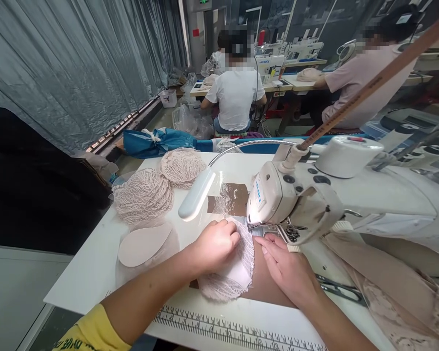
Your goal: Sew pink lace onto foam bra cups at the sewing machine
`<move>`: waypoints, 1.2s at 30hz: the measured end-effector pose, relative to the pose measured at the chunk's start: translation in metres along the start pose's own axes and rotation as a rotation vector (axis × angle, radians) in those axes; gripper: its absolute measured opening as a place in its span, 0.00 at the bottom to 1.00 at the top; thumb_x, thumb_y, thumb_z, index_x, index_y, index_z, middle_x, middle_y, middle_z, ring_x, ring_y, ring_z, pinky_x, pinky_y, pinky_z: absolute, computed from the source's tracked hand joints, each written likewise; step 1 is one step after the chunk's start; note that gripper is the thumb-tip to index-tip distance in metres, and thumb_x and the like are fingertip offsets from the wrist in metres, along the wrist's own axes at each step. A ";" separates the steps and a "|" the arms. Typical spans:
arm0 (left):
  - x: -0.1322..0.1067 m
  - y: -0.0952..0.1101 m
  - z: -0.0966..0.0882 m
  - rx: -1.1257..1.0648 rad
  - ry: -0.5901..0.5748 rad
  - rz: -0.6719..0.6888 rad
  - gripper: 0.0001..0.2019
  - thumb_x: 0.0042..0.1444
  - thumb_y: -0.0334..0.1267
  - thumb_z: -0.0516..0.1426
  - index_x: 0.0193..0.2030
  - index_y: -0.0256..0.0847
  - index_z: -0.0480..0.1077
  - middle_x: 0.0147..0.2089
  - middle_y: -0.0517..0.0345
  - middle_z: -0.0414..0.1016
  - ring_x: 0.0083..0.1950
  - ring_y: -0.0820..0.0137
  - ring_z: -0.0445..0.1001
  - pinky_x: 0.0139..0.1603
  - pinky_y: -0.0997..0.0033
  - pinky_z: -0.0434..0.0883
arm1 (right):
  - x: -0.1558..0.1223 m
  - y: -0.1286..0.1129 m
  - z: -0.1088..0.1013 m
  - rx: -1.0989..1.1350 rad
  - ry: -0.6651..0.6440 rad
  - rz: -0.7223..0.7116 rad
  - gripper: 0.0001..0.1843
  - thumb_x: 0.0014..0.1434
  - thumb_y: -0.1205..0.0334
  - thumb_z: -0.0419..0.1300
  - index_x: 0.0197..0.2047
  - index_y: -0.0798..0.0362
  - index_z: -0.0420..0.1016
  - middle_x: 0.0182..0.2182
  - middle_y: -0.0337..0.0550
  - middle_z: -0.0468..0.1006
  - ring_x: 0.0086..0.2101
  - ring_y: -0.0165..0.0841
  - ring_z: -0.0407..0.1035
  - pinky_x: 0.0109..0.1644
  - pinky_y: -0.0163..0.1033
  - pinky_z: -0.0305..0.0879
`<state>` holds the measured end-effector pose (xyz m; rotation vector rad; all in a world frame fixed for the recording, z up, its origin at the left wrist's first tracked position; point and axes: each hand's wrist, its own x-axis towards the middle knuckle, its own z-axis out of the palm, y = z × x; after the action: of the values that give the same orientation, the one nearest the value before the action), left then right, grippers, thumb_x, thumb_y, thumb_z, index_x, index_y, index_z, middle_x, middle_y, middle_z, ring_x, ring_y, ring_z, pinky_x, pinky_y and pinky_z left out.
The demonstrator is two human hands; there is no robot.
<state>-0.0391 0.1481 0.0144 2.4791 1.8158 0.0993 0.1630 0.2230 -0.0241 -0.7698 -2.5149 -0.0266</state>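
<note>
A pale pink lace piece (227,282) with a white patch lies on the white table (91,273) in front of a white sewing machine (296,200). My left hand (215,243) rests on the lace with its fingers curled, pressing it down near the needle. To the right, my right hand (287,268) lies flat with the fingers stretched toward the presser foot, on a beige fabric piece (265,287) next to the lace.
Two stacks of lace cups (144,192) and flat oval pads (144,243) sit at the left. A gooseneck lamp (197,195) hangs over the table. Scissors (338,287) lie at right; a printed ruler (227,331) edges the front. Two other people work at machines behind.
</note>
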 end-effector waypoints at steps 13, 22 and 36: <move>-0.005 0.004 0.009 -0.066 0.058 0.168 0.23 0.56 0.37 0.51 0.59 0.33 0.65 0.62 0.51 0.66 0.47 0.60 0.64 0.42 0.60 0.64 | -0.003 -0.002 -0.002 0.110 -0.127 -0.046 0.20 0.63 0.70 0.47 0.49 0.54 0.78 0.39 0.47 0.80 0.33 0.35 0.72 0.36 0.39 0.69; -0.001 -0.004 0.010 -0.061 0.065 0.138 0.24 0.58 0.37 0.50 0.61 0.34 0.64 0.63 0.49 0.65 0.46 0.60 0.65 0.45 0.58 0.64 | -0.001 -0.002 0.006 0.047 -0.081 -0.063 0.20 0.62 0.73 0.47 0.49 0.56 0.77 0.40 0.48 0.80 0.32 0.33 0.71 0.34 0.37 0.65; -0.004 -0.006 0.005 -0.122 0.081 0.110 0.18 0.58 0.34 0.50 0.54 0.35 0.68 0.54 0.47 0.71 0.48 0.60 0.67 0.48 0.60 0.64 | -0.004 -0.013 -0.013 0.323 -0.175 -0.130 0.14 0.65 0.66 0.48 0.40 0.52 0.75 0.29 0.42 0.75 0.30 0.32 0.67 0.34 0.37 0.61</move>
<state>-0.0456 0.1463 0.0087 2.5225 1.6463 0.3106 0.1653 0.2082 -0.0134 -0.4950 -2.6361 0.4081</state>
